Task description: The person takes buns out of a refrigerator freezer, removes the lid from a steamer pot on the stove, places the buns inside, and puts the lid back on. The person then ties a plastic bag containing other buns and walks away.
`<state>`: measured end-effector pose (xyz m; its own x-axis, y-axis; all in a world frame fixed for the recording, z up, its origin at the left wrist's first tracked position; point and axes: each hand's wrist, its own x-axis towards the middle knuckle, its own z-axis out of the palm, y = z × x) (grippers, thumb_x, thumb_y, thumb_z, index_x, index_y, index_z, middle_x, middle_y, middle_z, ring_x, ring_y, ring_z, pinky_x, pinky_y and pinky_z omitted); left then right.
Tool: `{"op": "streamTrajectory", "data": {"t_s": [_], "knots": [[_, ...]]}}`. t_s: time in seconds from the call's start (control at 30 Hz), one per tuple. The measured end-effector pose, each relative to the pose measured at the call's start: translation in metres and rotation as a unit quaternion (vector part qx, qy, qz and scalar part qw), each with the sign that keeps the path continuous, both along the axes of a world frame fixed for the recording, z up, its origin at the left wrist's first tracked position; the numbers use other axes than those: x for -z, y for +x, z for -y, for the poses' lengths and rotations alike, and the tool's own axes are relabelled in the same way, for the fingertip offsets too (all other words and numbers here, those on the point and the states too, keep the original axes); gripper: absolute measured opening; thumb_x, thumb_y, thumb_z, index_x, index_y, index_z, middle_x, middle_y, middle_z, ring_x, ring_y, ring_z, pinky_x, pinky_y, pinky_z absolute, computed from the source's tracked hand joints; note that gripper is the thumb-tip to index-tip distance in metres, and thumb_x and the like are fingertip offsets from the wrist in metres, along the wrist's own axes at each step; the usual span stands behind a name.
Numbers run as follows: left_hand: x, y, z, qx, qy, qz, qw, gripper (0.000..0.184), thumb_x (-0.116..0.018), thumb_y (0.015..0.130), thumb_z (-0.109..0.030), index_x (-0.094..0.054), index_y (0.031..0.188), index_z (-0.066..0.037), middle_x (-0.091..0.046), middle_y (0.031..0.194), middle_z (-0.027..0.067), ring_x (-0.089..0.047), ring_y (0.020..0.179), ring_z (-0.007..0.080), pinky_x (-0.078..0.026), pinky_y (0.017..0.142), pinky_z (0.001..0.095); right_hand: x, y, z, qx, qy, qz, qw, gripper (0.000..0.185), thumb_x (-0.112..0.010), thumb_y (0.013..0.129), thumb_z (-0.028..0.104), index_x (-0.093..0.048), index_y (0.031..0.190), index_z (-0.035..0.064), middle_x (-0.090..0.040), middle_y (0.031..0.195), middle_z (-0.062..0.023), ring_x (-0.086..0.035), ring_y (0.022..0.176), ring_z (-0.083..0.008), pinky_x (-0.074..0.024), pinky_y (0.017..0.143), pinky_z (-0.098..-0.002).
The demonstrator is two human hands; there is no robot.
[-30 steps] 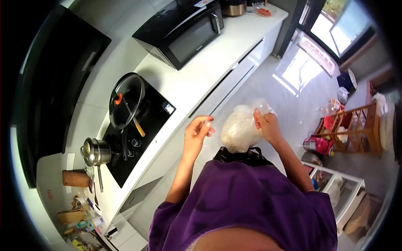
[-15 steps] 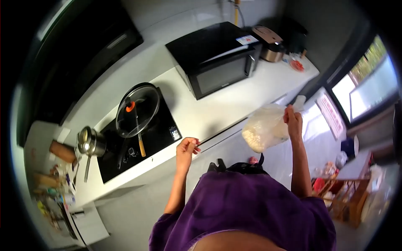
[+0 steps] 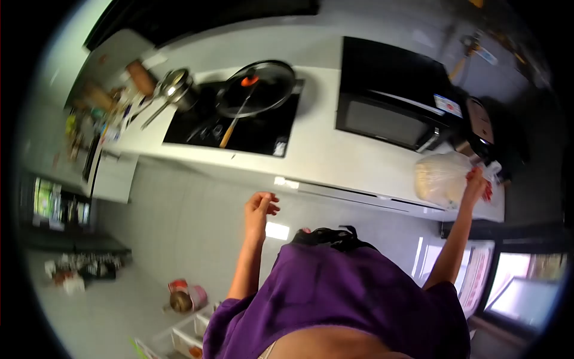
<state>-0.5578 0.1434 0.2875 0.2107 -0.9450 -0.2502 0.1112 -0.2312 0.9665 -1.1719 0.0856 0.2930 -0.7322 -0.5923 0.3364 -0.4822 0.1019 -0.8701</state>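
Observation:
My right hand [image 3: 475, 185] is closed on the gathered top of a clear plastic bag [image 3: 441, 178] with pale, yellowish contents I cannot identify. The bag is over the right end of the white counter, in front of the microwave's right side; whether it rests there I cannot tell. Over the floor, in front of the counter edge, my left hand [image 3: 259, 208] is half curled with its fingers apart and nothing visible in it.
A lidded wok [image 3: 257, 90] sits on the black cooktop [image 3: 263, 134], beside a steel pot [image 3: 181, 90]. The black microwave [image 3: 382, 119] and a rice cooker [image 3: 480, 119] stand farther right. Bottles and boards crowd the left corner. A drawer front [image 3: 353, 197] lines the counter's edge.
The view has turned, so the counter lies more level. My right hand has carried the bag from above the floor to the counter's right end. My left hand is now farther from the counter edge.

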Motion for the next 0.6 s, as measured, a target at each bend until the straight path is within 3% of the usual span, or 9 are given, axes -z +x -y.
{"op": "streamTrajectory", "data": {"t_s": [0.03,0.1,0.17,0.23,0.3,0.37,0.5,0.53,0.6], "knots": [[0.002,-0.003,-0.009,-0.003,0.005,-0.006,1.0,0.021,-0.054,0.095,-0.019,-0.062,0.094,0.0,-0.067,0.084,0.0094,-0.062,0.065,0.0149,-0.048,0.058,0.0264,0.021,-0.026,0.01,-0.012,0.017,-0.038,0.999,0.05,-0.047,0.1,0.04,-0.061,0.071,0.002,-0.058,0.064,-0.0037,-0.05,0.058,-0.012,-0.0397,0.058,-0.0263],[0.0,-0.008,-0.026,-0.015,0.008,0.005,1.0,0.021,-0.054,0.095,-0.02,-0.062,0.093,0.0,-0.067,0.084,0.0089,-0.062,0.064,0.0145,-0.048,0.058,0.0264,0.051,-0.04,0.031,-0.01,-0.019,0.112,0.993,0.045,-0.049,0.098,0.042,-0.064,0.078,0.0038,-0.061,0.069,-0.0027,-0.051,0.06,-0.0125,-0.0404,0.058,-0.0255],[0.009,-0.003,-0.04,-0.031,0.015,0.005,0.999,0.022,-0.056,0.096,-0.021,-0.063,0.094,-0.001,-0.067,0.084,0.0087,-0.062,0.066,0.014,-0.048,0.06,0.0262,0.157,-0.12,0.06,-0.101,-0.058,0.245,0.963,0.031,-0.044,0.099,0.03,-0.06,0.115,0.009,-0.066,0.089,-0.0056,-0.058,0.072,-0.0167,-0.045,0.063,-0.0255],[0.012,0.005,-0.052,-0.056,0.009,0.014,0.998,0.022,-0.056,0.096,-0.022,-0.063,0.094,-0.001,-0.067,0.083,0.0072,-0.062,0.066,0.0128,-0.048,0.06,0.0261,0.177,-0.125,0.055,-0.104,0.103,0.311,0.939,0.044,-0.039,0.099,0.037,-0.049,0.134,0.0109,-0.065,0.111,-0.0083,-0.061,0.08,-0.0179,-0.0468,0.069,-0.0255],[0.008,0.015,-0.062,-0.086,0.009,-0.003,0.996,0.021,-0.056,0.096,-0.021,-0.064,0.093,-0.002,-0.067,0.082,0.0066,-0.062,0.066,0.0124,-0.048,0.06,0.026,0.171,-0.103,0.065,-0.094,0.155,0.176,0.967,0.062,-0.03,0.096,0.053,-0.043,0.139,0.01,-0.061,0.125,-0.0114,-0.062,0.09,-0.0197,-0.0476,0.065,-0.0265],[0.01,0.03,-0.073,-0.109,-0.003,-0.011,0.994,0.02,-0.056,0.096,-0.02,-0.064,0.092,-0.002,-0.067,0.083,0.006,-0.062,0.066,0.0119,-0.047,0.06,0.026,0.182,-0.107,0.077,-0.1,-0.037,0.342,0.934,0.051,-0.055,0.094,0.034,-0.042,0.129,-0.0013,-0.067,0.11,-0.0143,-0.066,0.078,-0.0215,-0.0503,0.061,-0.0282],[0.006,0.072,-0.094,-0.152,-0.002,-0.011,0.988,0.019,-0.056,0.095,-0.019,-0.063,0.089,-0.002,-0.066,0.082,0.0058,-0.061,0.067,0.0119,-0.046,0.06,0.0258,0.108,0.031,0.076,-0.012,-0.071,0.068,0.995,0.071,-0.058,0.093,0.016,-0.013,0.142,-0.0075,-0.066,0.109,-0.0162,-0.068,0.089,-0.0296,-0.0553,0.075,-0.0336],[0.007,0.086,-0.1,-0.167,0.0,-0.01,0.986,0.019,-0.056,0.095,-0.019,-0.063,0.088,-0.003,-0.066,0.082,0.0059,-0.061,0.067,0.0119,-0.046,0.06,0.0256,0.065,0.102,0.062,0.002,-0.037,-0.025,0.999,0.066,-0.055,0.094,0.014,-0.017,0.144,-0.0047,-0.064,0.108,-0.015,-0.066,0.085,-0.0256,-0.0533,0.072,-0.0296],[0.013,0.119,-0.114,-0.198,0.004,-0.011,0.98,0.02,-0.057,0.095,-0.02,-0.062,0.085,-0.003,-0.066,0.081,0.0061,-0.06,0.067,0.0118,-0.046,0.059,0.0253,0.092,0.154,0.078,-0.156,-0.105,-0.051,0.981,0.058,-0.054,0.095,0.014,-0.026,0.142,-0.003,-0.063,0.108,-0.0136,-0.063,0.082,-0.0216,-0.0513,0.07,-0.0279]]}}
